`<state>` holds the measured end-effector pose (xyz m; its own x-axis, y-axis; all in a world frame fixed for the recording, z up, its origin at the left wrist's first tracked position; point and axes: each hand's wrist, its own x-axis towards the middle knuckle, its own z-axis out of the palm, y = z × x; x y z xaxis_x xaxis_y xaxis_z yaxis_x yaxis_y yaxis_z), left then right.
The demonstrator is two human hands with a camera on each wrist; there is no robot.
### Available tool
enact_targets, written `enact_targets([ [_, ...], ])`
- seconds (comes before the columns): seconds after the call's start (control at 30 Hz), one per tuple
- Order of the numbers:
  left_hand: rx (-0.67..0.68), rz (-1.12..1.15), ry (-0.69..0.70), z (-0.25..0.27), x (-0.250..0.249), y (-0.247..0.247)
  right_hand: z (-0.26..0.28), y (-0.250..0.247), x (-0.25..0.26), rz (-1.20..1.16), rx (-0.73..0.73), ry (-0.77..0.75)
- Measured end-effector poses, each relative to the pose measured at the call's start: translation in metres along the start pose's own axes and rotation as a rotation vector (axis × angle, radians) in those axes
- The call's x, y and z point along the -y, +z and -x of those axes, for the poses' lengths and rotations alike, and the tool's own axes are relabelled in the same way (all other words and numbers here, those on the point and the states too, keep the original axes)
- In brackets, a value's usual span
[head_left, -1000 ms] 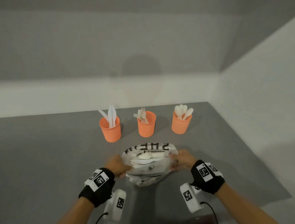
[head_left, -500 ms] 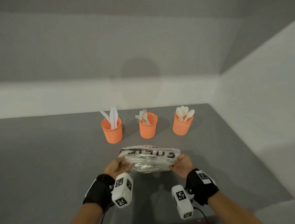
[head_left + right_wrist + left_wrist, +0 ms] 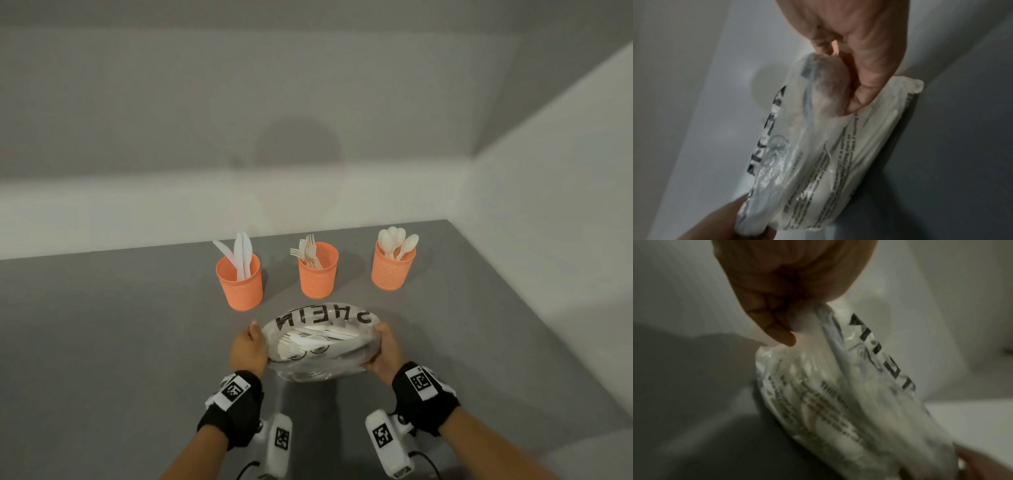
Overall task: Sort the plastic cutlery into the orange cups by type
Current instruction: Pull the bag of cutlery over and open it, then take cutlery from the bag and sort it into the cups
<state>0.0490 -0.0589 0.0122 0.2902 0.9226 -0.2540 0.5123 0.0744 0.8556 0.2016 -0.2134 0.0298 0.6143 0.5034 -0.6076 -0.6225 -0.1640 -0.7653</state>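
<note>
A clear plastic bag [image 3: 322,339] printed with black letters holds loose white cutlery [image 3: 308,341]. My left hand [image 3: 248,349] grips its left end and my right hand [image 3: 385,353] grips its right end, holding the mouth wide. The wrist views show the same bag [image 3: 849,394] [image 3: 818,154] pinched in each hand [image 3: 781,288] [image 3: 857,56]. Behind it stand three orange cups: the left cup [image 3: 240,286] with knives, the middle cup [image 3: 318,274] with forks, the right cup [image 3: 392,269] with spoons.
The grey table [image 3: 102,342] ends at a white wall behind the cups and another white wall on the right [image 3: 548,240]. Black wristbands and white wrist cameras sit near the table's front edge.
The bag has tilted so its open mouth faces up toward me again. Both hands have shifted slightly with it, still gripping its ends.
</note>
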Motion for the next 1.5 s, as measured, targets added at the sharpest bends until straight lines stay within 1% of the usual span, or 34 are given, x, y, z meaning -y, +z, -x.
enact_targets([
  [0.03, -0.029, -0.032, 0.077, 0.003, -0.002, -0.001, -0.007, -0.002, -0.001, 0.017, -0.015, -0.030],
  [0.1, 0.000, -0.066, 0.263, 0.009, -0.009, 0.000, -0.011, 0.002, 0.001, 0.073, -0.048, -0.081],
  [0.13, 0.033, -0.124, 0.356, 0.011, -0.012, 0.003, -0.007, 0.006, 0.005, 0.130, -0.092, -0.170],
  [0.17, 0.059, -0.197, 0.439, 0.012, -0.014, 0.007, -0.004, 0.010, 0.008, 0.241, -0.129, -0.261],
  [0.2, 0.085, -0.255, 0.505, 0.009, -0.012, 0.012, -0.002, 0.011, 0.009, 0.346, -0.148, -0.330],
  [0.23, 0.091, -0.293, 0.553, 0.007, -0.011, 0.016, -0.005, 0.010, 0.007, 0.400, -0.150, -0.365],
  [0.27, 0.077, -0.288, 0.575, 0.005, -0.009, 0.018, -0.006, 0.008, 0.005, 0.419, -0.144, -0.350],
  [0.33, 0.075, -0.224, 0.543, 0.000, -0.008, 0.018, -0.011, 0.002, 0.003, 0.411, -0.152, -0.296],
  [0.4, 0.127, -0.192, 0.431, -0.006, -0.010, 0.013, -0.016, -0.007, 0.003, 0.446, -0.124, -0.203],
  [0.47, 0.185, -0.168, 0.291, -0.013, -0.013, 0.011, -0.018, -0.013, 0.008, 0.498, -0.042, -0.112],
  [0.53, 0.209, -0.095, 0.155, -0.019, -0.015, 0.011, -0.018, -0.014, 0.013, 0.635, -0.017, -0.113],
  [0.57, 0.195, -0.066, 0.120, -0.020, -0.015, 0.010, -0.018, -0.013, 0.015, 0.742, -0.041, -0.164],
  [0.6, 0.164, -0.064, 0.130, -0.020, -0.015, 0.009, -0.018, -0.012, 0.016, 0.854, -0.080, -0.250],
  [0.63, 0.133, -0.080, 0.173, -0.018, -0.015, 0.007, -0.016, -0.011, 0.017, 0.926, -0.109, -0.380],
  [0.67, 0.105, -0.082, 0.242, -0.013, -0.016, 0.003, -0.009, -0.009, 0.018, 0.951, -0.104, -0.515],
  [0.7, 0.096, -0.063, 0.324, -0.007, -0.018, -0.002, -0.003, -0.009, 0.019, 0.971, -0.066, -0.655],
  [0.73, 0.110, -0.032, 0.409, 0.000, -0.018, -0.008, 0.003, -0.009, 0.019, 1.027, 0.008, -0.772],
  [0.8, 0.139, -0.025, 0.557, 0.011, -0.012, -0.019, 0.009, -0.008, 0.015, 1.276, 0.177, -0.875],
  [0.83, 0.163, -0.086, 0.604, 0.014, -0.006, -0.022, 0.009, -0.008, 0.012, 1.384, 0.229, -0.883],
  [0.87, 0.198, -0.181, 0.625, 0.017, 0.000, -0.025, 0.009, -0.008, 0.008, 1.452, 0.237, -0.852],
  [0.9, 0.237, -0.293, 0.614, 0.019, 0.006, -0.026, 0.007, -0.008, 0.005, 1.472, 0.209, -0.821],
  [0.93, 0.271, -0.392, 0.581, 0.022, 0.011, -0.026, 0.006, -0.008, 0.003, 1.463, 0.161, -0.781],
  [1.0, 0.320, -0.498, 0.480, 0.025, 0.015, -0.022, 0.006, -0.007, 0.000, 1.458, 0.074, -0.689],
  [1.03, 0.332, -0.527, 0.451, 0.026, 0.012, -0.020, 0.008, -0.007, 0.000, 1.480, 0.055, -0.653],
  [1.1, 0.353, -0.572, 0.438, 0.026, 0.003, -0.016, 0.010, -0.006, 0.001, 1.535, 0.050, -0.597],
  [1.13, 0.353, -0.571, 0.441, 0.025, -0.003, -0.015, 0.010, -0.006, 0.002, 1.540, 0.053, -0.594],
  [1.2, 0.333, -0.525, 0.453, 0.023, -0.015, -0.013, 0.010, -0.009, 0.009, 1.513, 0.041, -0.638],
  [1.27, 0.303, -0.458, 0.479, 0.021, -0.029, -0.009, 0.009, -0.018, 0.021, 1.471, 0.001, -0.690],
  [1.37, 0.263, -0.382, 0.532, 0.020, -0.049, 0.007, 0.013, -0.034, 0.040, 1.410, -0.066, -0.719],
  [1.43, 0.268, -0.356, 0.524, 0.022, -0.058, 0.024, 0.012, -0.049, 0.046, 1.451, -0.146, -0.712],
  [1.5, 0.319, -0.375, 0.490, 0.025, -0.062, 0.042, 0.010, -0.062, 0.049, 1.550, -0.238, -0.670],
])
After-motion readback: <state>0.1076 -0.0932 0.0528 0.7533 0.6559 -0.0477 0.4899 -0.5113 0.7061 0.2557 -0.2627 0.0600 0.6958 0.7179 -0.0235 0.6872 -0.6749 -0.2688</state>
